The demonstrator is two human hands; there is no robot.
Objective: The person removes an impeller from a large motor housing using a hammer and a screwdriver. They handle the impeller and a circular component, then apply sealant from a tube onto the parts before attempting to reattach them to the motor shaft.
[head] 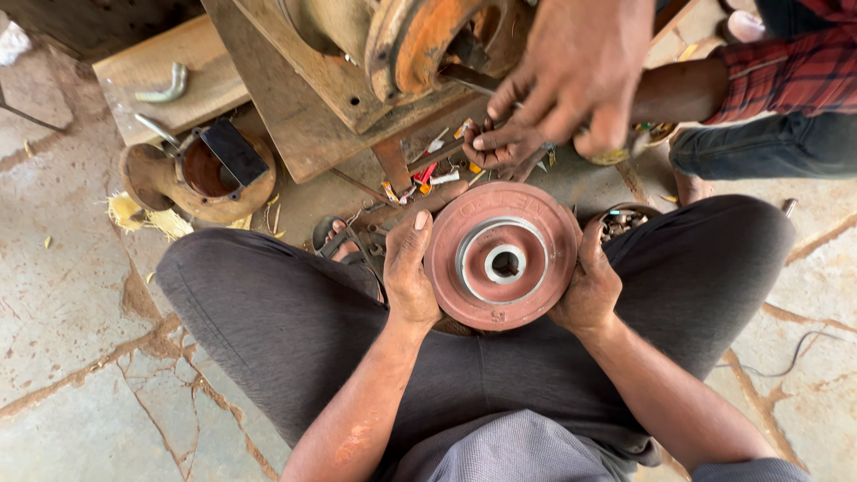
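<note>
A round reddish metal disc (536,223) with a pale raised ring and a centre hole rests flat above my lap. My left hand (406,272) grips its left rim, thumb up along the edge. My right hand (589,286) clasps its right rim. Beyond the disc, another person's two hands (562,71) work over small parts on the ground, one hand (504,147) pinching something small. That person wears a red checked sleeve (786,76).
A rusty orange pump body (420,40) lies on wooden planks (303,116) at the top. A round rusty housing (201,174) with a dark plate sits at the left. A small bowl of bits (625,219) stands beside my right knee. Cracked stone floor (71,295) surrounds me.
</note>
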